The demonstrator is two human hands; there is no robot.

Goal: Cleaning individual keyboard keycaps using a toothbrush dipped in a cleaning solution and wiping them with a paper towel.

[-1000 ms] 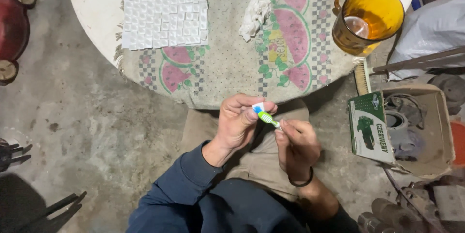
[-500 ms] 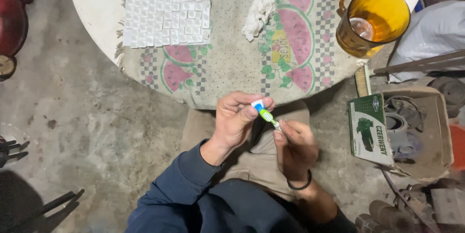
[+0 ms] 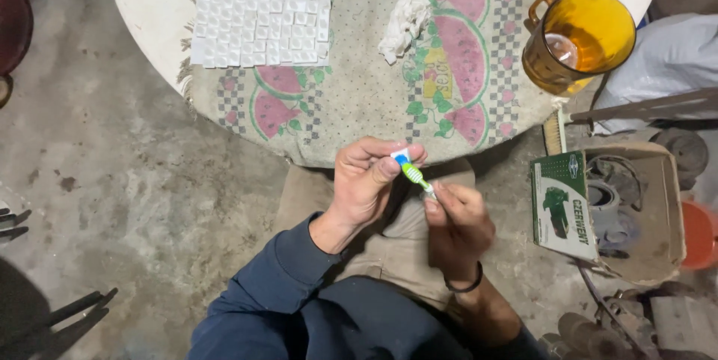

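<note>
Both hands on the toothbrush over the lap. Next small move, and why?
Probably a short brush stroke: the left hand pinches a small white piece at the head of the green toothbrush, and the right hand grips its handle. The white tile sheet lies untouched on the table.

A round white table fills the frame's top, carrying a watermelon-print cloth; on it lie white mosaic tiles, a crumpled rag and an amber pitcher.

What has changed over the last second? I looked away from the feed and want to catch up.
Almost nothing. The left hand still pinches the small blue-and-white piece, and the right hand still holds the green toothbrush against it. The white tile sheet, crumpled white rag and amber glass pitcher stayed put; only the view shifted slightly.
</note>
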